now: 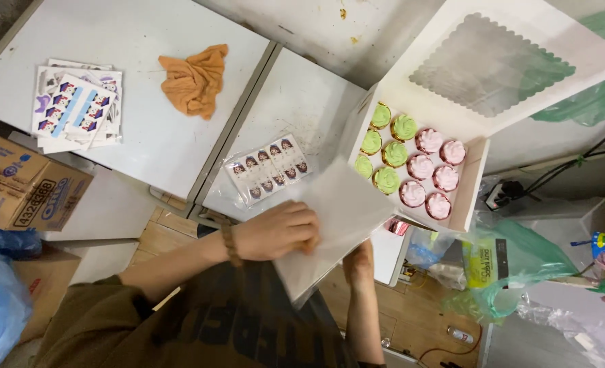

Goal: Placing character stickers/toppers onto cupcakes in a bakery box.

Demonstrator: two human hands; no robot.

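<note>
My left hand (pixel 278 230) presses on top of a flat white card sheet (pixel 340 218), fingers curled over its edge. My right hand (pixel 360 264) grips the same sheet from underneath at its near edge. The sheet tilts over the front corner of an open white cupcake box (pixel 476 184). Inside the box sit several green-frosted cupcakes (pixel 387 151) on the left and several pink-frosted cupcakes (pixel 430 174) on the right. The box's windowed lid (pixel 493 65) stands open behind it.
A clear packet of small picture stickers (pixel 268 169) lies on the white table beside the sheet. An orange cloth (pixel 195 78) and a pile of sticker sheets (pixel 77 105) lie farther left. A cardboard carton (pixel 26 184) sits at the left; green plastic bags (pixel 513 262) at the right.
</note>
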